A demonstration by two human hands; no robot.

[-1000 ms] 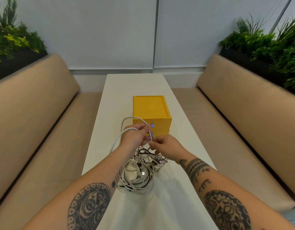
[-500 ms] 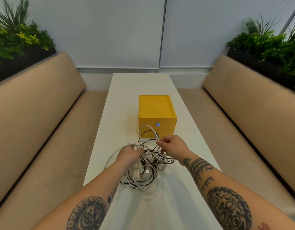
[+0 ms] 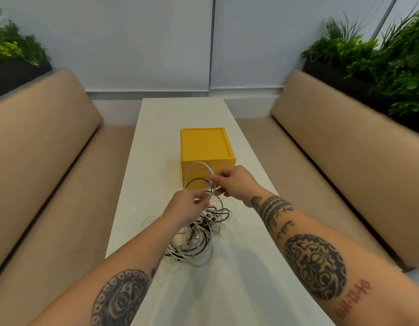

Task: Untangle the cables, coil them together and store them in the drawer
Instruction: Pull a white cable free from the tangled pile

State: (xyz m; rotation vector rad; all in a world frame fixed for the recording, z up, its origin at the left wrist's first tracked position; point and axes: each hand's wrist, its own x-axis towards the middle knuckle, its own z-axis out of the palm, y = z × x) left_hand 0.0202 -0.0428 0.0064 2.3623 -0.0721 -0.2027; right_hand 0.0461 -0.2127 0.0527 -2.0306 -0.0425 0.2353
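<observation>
Fingers [image 3: 217, 179] pinching cable [image 3: 196, 163], drawers [image 3: 205, 144] behind

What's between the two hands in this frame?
In the head view, a short stretch of white cable spans the gap from the left hand to the right hand; both pinch it.

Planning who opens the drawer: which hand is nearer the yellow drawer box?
Right. The right hand is just in front of the yellow drawer box, pinching a white cable loop; the left hand, also holding it, is lower, nearer the person, above the tangled cables.
</observation>
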